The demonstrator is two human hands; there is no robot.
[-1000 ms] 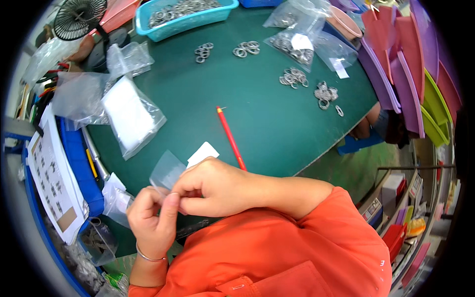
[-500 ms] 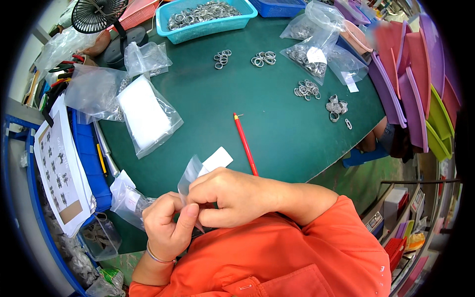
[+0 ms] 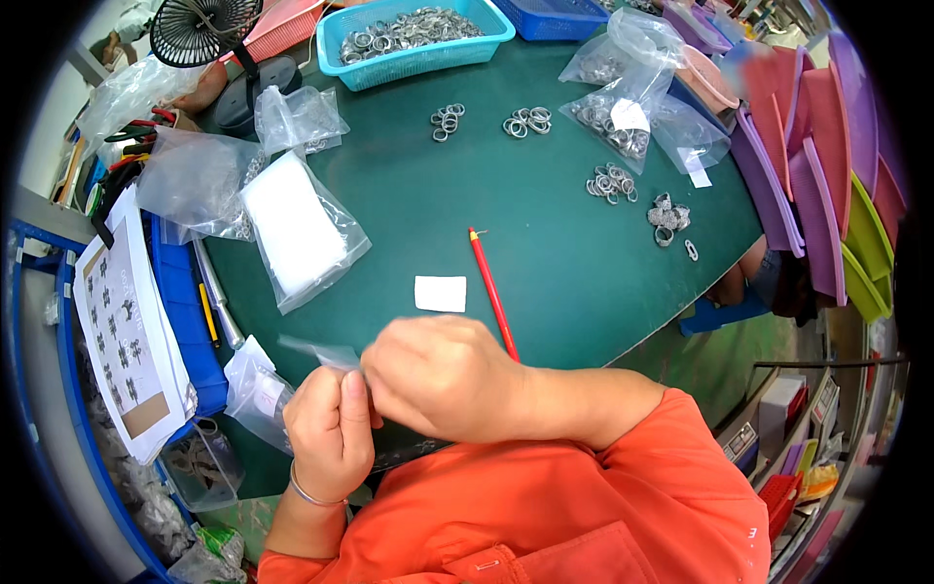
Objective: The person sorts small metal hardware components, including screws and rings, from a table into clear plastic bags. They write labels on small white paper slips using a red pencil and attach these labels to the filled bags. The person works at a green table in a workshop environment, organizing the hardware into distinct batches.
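Observation:
Close to my body, my left hand (image 3: 329,423) and my right hand (image 3: 443,378) meet, both closed, at a small clear plastic bag (image 3: 319,349). Only part of the bag shows; the rest is hidden by my fingers. Just beyond my right hand a small white paper slip (image 3: 441,293) lies flat on the green table (image 3: 409,204). A red pencil (image 3: 494,297) rests right of the slip, its lower end by my right wrist. Left of my left hand lies another clear bag (image 3: 258,397) with a pale label.
Several small groups of metal rings (image 3: 611,183) lie across the far right. A turquoise basket (image 3: 418,58) of rings stands at the back, near a black fan (image 3: 204,29). Bags of rings (image 3: 623,122) and stacked plastic bins (image 3: 769,175) line the right side; a packet of white sheets (image 3: 297,229) lies left.
The white slip, earlier beside the bag at my right hand, now lies apart on the table. The bag has tipped lower and to the left between my hands. My view has shifted slightly.

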